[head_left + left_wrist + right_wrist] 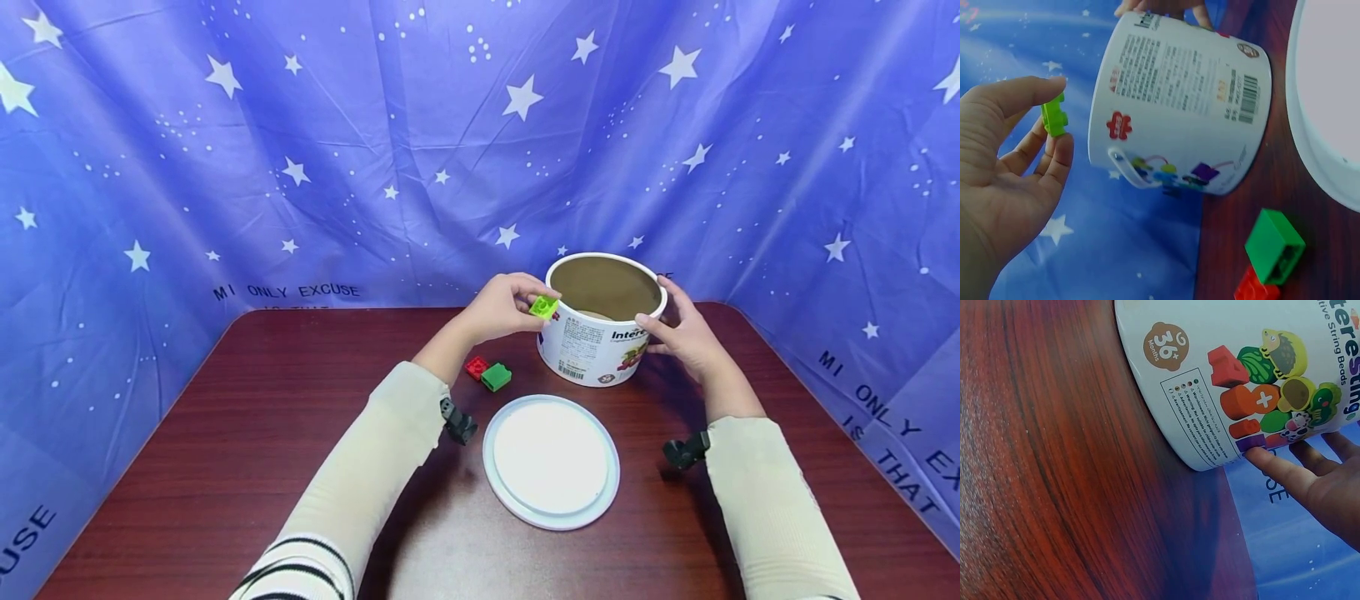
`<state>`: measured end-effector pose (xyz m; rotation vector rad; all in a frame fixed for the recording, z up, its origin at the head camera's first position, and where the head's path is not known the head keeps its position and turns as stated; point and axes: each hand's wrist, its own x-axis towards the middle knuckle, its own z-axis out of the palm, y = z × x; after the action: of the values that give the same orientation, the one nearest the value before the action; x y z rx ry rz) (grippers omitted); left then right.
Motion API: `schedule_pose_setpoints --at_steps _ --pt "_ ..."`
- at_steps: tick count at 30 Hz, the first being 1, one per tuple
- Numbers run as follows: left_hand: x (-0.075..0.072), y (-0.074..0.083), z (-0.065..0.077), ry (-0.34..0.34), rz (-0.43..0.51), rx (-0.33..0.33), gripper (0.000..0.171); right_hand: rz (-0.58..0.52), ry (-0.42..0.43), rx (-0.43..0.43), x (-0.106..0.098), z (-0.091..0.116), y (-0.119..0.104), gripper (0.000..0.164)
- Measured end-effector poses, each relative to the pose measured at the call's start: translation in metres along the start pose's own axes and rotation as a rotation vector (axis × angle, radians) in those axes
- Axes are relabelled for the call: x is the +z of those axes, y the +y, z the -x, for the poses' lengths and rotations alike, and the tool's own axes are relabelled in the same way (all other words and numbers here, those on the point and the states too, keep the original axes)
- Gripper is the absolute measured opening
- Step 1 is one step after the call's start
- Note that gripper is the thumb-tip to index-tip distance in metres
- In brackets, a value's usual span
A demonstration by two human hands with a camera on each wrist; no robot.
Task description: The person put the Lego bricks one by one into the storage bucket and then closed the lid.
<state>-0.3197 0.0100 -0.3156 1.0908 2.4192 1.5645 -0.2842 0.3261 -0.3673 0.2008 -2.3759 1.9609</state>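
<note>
My left hand (504,307) pinches a lime-green toy brick (1054,116) between thumb and fingers, just left of a white printed bucket's rim. The bucket (588,346) stands open at the back of the table, and part of its inner floor shows. On its right side my right hand (684,333) grips the rim, thumb at the front and fingers around the outer wall. In the right wrist view a fingertip touches the printed wall. A green brick (496,377) and a red brick (476,367) lie side by side on the table, below the left hand.
A round white lid (551,462) lies flat on the dark red wooden table (300,417), in front of the bucket. Behind the table hangs a blue curtain (420,150) with white stars. Small black devices sit at both wrists.
</note>
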Motion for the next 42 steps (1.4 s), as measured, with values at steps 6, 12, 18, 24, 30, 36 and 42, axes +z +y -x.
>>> schedule_pose_setpoints --at_steps 6,12,18,24,30,36,42 --pt "0.006 0.011 -0.016 -0.015 -0.131 0.006 0.04 -0.012 -0.007 -0.003 0.0 0.0 0.0 0.085" --pt "0.007 0.019 -0.035 -0.031 -0.254 -0.021 0.043 -0.014 -0.01 0.003 0.0 0.0 0.0 0.086" --pt "0.011 0.019 -0.048 -0.013 -0.262 -0.061 0.043 -0.011 -0.01 -0.003 0.001 0.0 0.001 0.085" --pt "0.022 0.016 -0.054 0.034 -0.184 -0.093 0.043 -0.009 -0.003 -0.021 -0.001 -0.001 0.004 0.085" --pt "0.028 0.025 -0.054 0.084 -0.062 -0.114 0.044 -0.012 -0.002 -0.02 -0.001 -0.001 0.003 0.084" --pt "0.027 0.024 -0.052 0.101 -0.004 -0.088 0.043 -0.013 0.005 -0.026 -0.001 0.0 0.003 0.082" --pt "0.02 0.02 -0.046 0.101 0.013 -0.083 0.043 -0.014 0.001 -0.028 -0.002 0.0 0.003 0.082"
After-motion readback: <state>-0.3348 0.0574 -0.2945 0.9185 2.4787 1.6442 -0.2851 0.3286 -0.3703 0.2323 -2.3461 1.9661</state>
